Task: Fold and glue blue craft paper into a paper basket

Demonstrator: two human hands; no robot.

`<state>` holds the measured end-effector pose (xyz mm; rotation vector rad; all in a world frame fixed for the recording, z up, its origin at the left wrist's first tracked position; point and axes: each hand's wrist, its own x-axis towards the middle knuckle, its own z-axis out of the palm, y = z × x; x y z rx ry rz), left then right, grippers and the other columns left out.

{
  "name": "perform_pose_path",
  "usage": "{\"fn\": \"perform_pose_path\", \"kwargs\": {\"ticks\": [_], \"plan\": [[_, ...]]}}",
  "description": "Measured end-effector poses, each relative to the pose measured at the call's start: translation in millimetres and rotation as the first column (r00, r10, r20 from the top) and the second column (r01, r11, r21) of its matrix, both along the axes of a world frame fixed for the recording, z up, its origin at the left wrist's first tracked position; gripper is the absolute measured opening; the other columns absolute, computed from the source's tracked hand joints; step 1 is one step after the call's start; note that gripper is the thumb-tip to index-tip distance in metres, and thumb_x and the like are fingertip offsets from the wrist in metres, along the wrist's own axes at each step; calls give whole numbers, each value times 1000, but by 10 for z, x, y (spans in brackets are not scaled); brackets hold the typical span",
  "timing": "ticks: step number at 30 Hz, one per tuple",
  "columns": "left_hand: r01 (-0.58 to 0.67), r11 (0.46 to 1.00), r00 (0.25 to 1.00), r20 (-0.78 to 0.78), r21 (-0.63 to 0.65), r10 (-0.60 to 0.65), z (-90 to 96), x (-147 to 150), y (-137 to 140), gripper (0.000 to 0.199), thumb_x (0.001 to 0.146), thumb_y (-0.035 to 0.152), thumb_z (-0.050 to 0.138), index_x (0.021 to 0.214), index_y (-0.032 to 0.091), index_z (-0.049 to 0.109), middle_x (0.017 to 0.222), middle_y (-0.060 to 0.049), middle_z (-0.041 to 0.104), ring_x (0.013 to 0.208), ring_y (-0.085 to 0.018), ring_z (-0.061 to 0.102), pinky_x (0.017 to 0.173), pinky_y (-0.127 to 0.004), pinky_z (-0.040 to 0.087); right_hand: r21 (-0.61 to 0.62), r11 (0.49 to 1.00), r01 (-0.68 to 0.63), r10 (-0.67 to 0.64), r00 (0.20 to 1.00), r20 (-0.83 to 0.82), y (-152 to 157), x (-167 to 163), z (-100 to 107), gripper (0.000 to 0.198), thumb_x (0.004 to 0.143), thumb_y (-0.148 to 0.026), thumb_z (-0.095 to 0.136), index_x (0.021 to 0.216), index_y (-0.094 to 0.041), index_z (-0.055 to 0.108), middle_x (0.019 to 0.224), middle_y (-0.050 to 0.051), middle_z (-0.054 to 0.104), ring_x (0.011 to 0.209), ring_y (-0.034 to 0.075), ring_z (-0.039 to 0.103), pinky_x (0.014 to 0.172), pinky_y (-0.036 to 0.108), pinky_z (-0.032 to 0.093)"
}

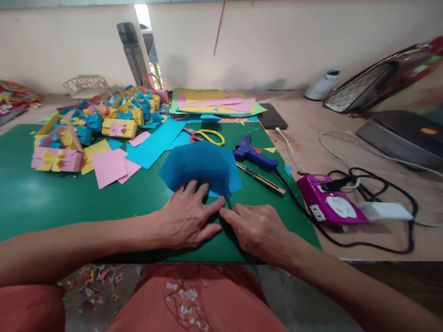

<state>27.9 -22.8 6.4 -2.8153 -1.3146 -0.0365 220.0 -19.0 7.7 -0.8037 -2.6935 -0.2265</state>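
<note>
A sheet of blue paper (204, 161), curved and standing up along its far side, lies on the green mat (138, 226) in front of me. My left hand (188, 212) is spread flat, its fingertips pressing the paper's near edge. Beside it, my right hand (256, 226) is closed, its index finger stretched to the paper's near right corner and almost touching my left fingers. The right thumb is hidden, and whatever that hand grips cannot be made out.
Right of the paper lie a blue glue gun (254, 154), a brown-handled cutter (261, 177) and yellow-handled scissors (209, 136). A purple power strip (330, 203) with black cords is farther right. Small paper baskets (57, 159) and pink paper pieces (109, 168) are at left; stacked sheets (214, 101) lie behind.
</note>
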Motion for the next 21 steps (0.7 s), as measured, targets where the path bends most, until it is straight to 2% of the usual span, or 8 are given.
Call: {"fn": "perform_pose_path", "kwargs": {"ticks": [4, 7, 9, 11, 14, 15, 16, 21], "plan": [[0, 1000, 1000, 0, 16, 0, -21, 2, -20, 51, 86, 54, 32, 131, 30, 37, 124, -19, 41, 104, -37, 43, 78, -53, 42, 70, 989, -132, 145, 963, -229, -30, 39, 65, 25, 86, -12, 37, 89, -13, 61, 53, -2, 52, 49, 10, 46, 49, 23, 31], [10, 999, 1000, -4, 39, -10, -34, -16, -44, 50, 87, 52, 32, 132, 29, 35, 128, -18, 39, 106, -36, 43, 81, -52, 42, 99, 995, 15, 19, 943, -332, 32, 109, 154, 24, 86, -10, 39, 102, -11, 57, 69, 2, 63, 62, 11, 55, 58, 22, 37], [20, 999, 1000, -7, 46, -19, -33, -41, -58, 48, 88, 49, 33, 131, 29, 35, 130, -17, 38, 107, -35, 43, 81, -51, 43, 65, 977, 201, -178, 950, -255, 140, 148, 255, 24, 88, -16, 40, 105, -12, 57, 83, 6, 66, 74, 14, 59, 66, 24, 40], [15, 998, 1000, -3, 58, -15, -31, -78, -68, 45, 88, 47, 35, 130, 29, 37, 130, -17, 39, 108, -34, 44, 81, -49, 44, 45, 925, 377, -371, 923, -101, 285, 160, 376, 28, 90, -23, 38, 107, -13, 58, 89, 8, 65, 78, 17, 59, 66, 27, 40], [35, 994, 999, 20, 108, -37, -48, -145, -68, 41, 89, 44, 36, 124, 23, 44, 128, -15, 43, 108, -31, 45, 82, -46, 46, 138, 780, 611, -626, 757, 187, 522, 123, 509, 31, 89, -27, 37, 108, -14, 58, 100, 14, 63, 90, 26, 57, 64, 30, 36], [55, 990, 998, 28, 133, -59, -59, -167, -64, 40, 90, 42, 35, 121, 20, 47, 126, -15, 46, 107, -30, 45, 83, -44, 46, 143, 751, 644, -654, 696, 296, 599, 104, 523, 31, 89, -26, 35, 108, -13, 57, 102, 16, 62, 93, 27, 56, 66, 32, 36], [80, 983, 996, 34, 164, -87, -71, -188, -57, 39, 91, 41, 35, 117, 17, 50, 123, -15, 48, 107, -29, 46, 83, -42, 47, 135, 739, 660, -663, 677, 320, 674, 86, 520, 31, 89, -25, 36, 105, -11, 58, 99, 18, 63, 93, 29, 56, 67, 33, 36], [151, 948, 985, 43, 278, -170, -100, -265, 2, 35, 93, 35, 32, 94, 12, 57, 104, -13, 59, 93, -25, 52, 68, -35, 50, 20, 697, 717, -668, 638, 383, 977, 59, 347, 30, 81, -12, 41, 107, -7, 55, 82, 18, 66, 78, 29, 62, 64, 34, 39]]}}
